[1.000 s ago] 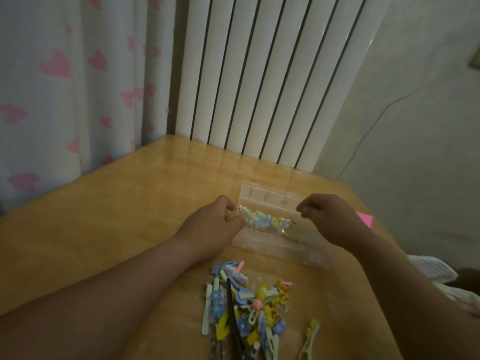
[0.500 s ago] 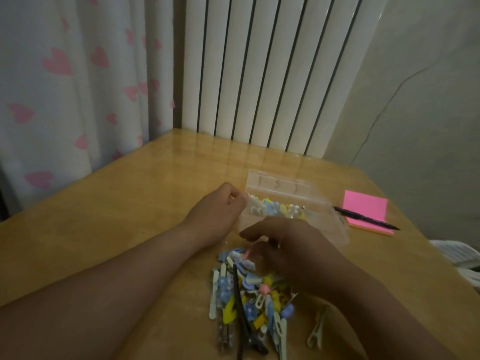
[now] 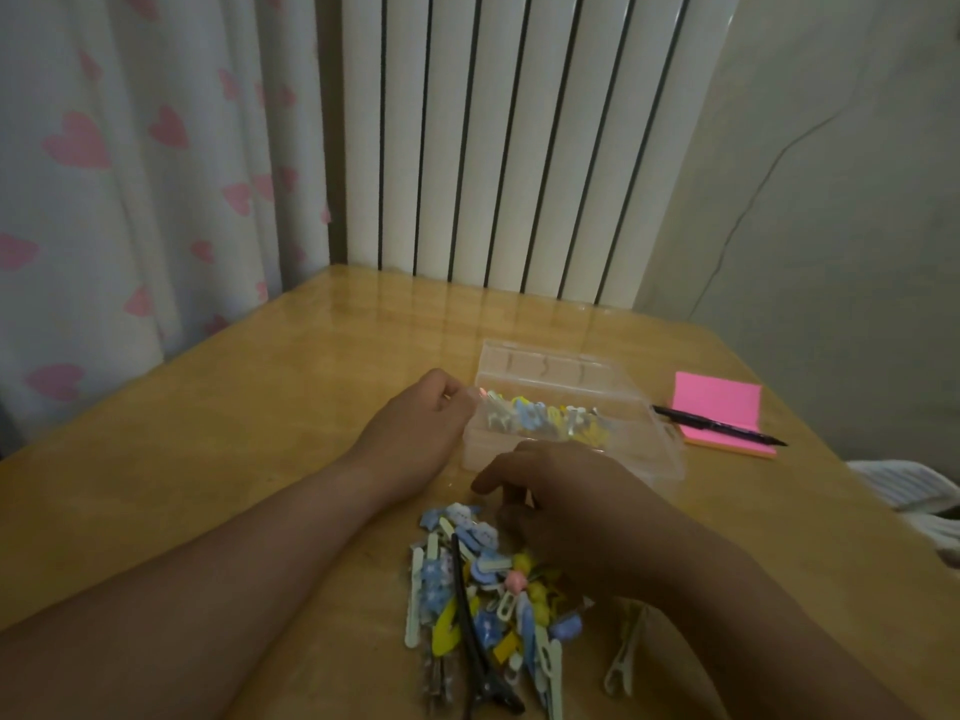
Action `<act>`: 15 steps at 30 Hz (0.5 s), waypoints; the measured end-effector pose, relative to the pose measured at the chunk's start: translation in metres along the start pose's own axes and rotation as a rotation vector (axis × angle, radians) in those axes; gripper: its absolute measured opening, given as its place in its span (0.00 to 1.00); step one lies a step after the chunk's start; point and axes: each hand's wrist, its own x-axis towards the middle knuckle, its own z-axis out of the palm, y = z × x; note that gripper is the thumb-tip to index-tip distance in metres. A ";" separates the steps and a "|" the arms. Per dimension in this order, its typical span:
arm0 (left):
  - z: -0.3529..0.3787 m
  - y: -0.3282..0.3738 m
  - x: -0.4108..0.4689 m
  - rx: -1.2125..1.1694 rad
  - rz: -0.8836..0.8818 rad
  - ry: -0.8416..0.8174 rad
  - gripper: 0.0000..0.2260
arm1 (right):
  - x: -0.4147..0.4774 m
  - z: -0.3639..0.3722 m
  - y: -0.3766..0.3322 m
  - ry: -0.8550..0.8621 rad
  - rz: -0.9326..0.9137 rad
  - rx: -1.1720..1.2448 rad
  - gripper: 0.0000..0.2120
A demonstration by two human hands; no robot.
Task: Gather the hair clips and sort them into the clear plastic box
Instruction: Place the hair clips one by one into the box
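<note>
Moved: my right hand (image 3: pixel 571 511) has come down from the right end of the clear plastic box (image 3: pixel 641 459) to the pile of hair clips (image 3: pixel 483 589) just in front of the box.
Left end of the box: my left hand (image 3: pixel 421 433) holds it with curled fingers.
On the pile: my right fingers bend down onto it. I cannot tell if they have a clip.
Inside the box: a row of clips (image 3: pixel 545 420), blue, yellow and white.
Right of the box: pink sticky notes (image 3: pixel 719 402) with a black pen (image 3: pixel 722 431) on top.
Under the box: the wooden table (image 3: pixel 208 433).
</note>
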 end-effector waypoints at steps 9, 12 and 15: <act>-0.001 0.001 0.000 -0.024 -0.019 0.001 0.15 | 0.007 0.005 -0.016 0.003 -0.082 0.049 0.13; -0.001 0.000 0.000 -0.021 -0.021 0.000 0.16 | 0.009 0.002 -0.018 -0.014 -0.057 0.039 0.09; -0.001 0.001 0.001 -0.011 -0.013 0.004 0.15 | 0.009 0.001 -0.019 -0.031 -0.035 0.016 0.06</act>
